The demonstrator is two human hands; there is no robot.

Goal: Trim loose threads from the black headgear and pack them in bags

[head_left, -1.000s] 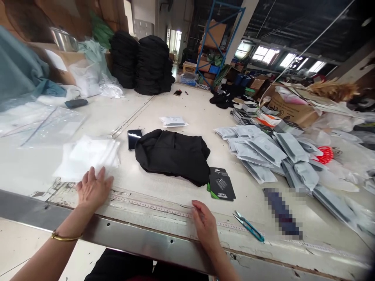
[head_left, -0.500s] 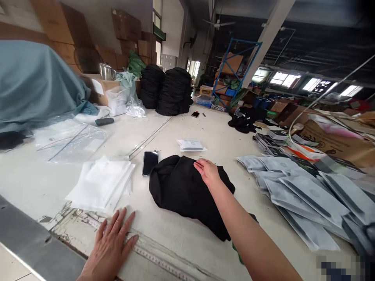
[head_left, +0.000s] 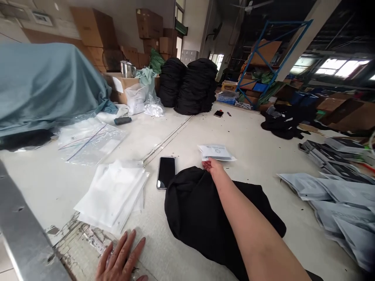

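Observation:
My left hand (head_left: pixel 121 259) lies on the table (head_left: pixel 252 156) at its near edge, fingers spread, holding nothing. Just beyond it is a stack of white translucent bags (head_left: pixel 113 193). My right hand (head_left: pixel 213 168) is stretched out over a bunched black cloth (head_left: pixel 193 207), with its fingers curled at the near left corner of a flat white plastic packet (head_left: pixel 218 152). Its fingertips are partly hidden, but they appear to pinch that corner. The packet lies flat on the table. My right forearm covers part of the black cloth. A dark-screened phone (head_left: pixel 166 173) lies left of the cloth.
Filled grey-white packets (head_left: pixel 336 199) lie in a heap at the right. Tall stacks of black cloth (head_left: pixel 196 86) stand at the back. A clear zip bag (head_left: pixel 93 142) and a blue-green cover (head_left: pixel 49 86) are on the left. Cartons (head_left: pixel 93 29) rise behind.
My right hand has moved forward from the top of the black cloth to the white packet. My left hand stays on the table. The view has shifted, with things appearing farther right.

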